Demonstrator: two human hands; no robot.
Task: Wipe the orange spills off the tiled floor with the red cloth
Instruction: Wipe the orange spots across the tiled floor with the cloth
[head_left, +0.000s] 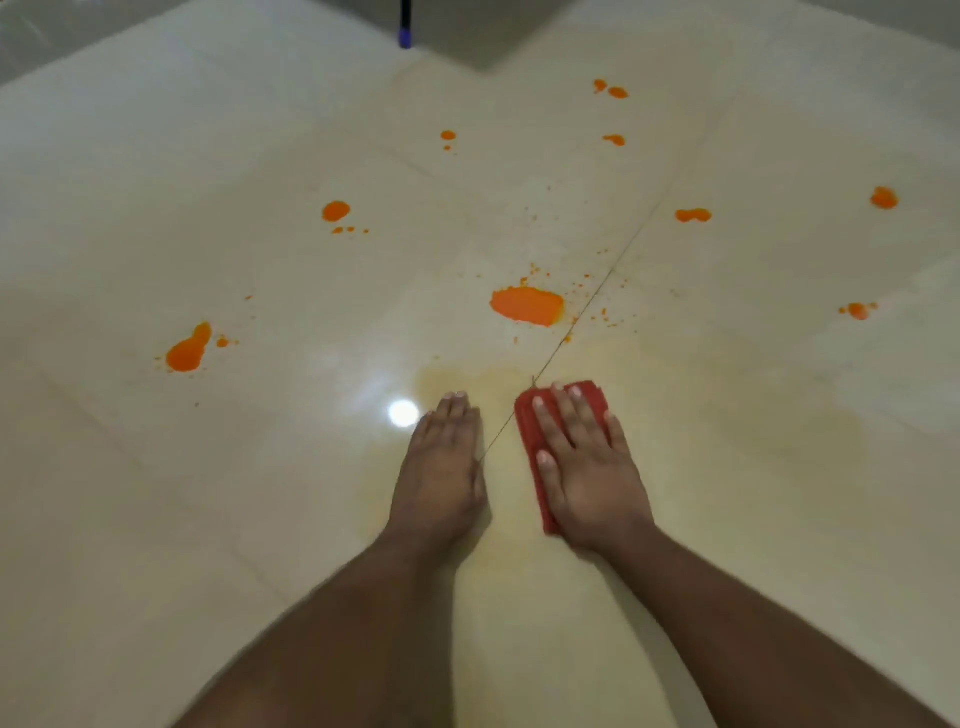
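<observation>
My right hand (584, 462) lies flat with spread, straight fingers on the folded red cloth (589, 393), pressing it to the cream tiled floor (208, 467). My left hand (441, 462) rests flat on the bare tile just left of the cloth, fingers straight and together. A large orange spill (527, 305) sits a short way beyond both hands. More orange spills lie at the left (188, 351), the middle left (336, 211), the right (857, 310) and farther back (693, 214). A faint yellowish smear (779, 426) surrounds the cloth.
A dark pole with a blue tip (405, 31) stands at the far edge of the floor. A grout line (597, 301) runs diagonally between my hands. A bright light reflection (403, 413) shines on the tile beside my left hand.
</observation>
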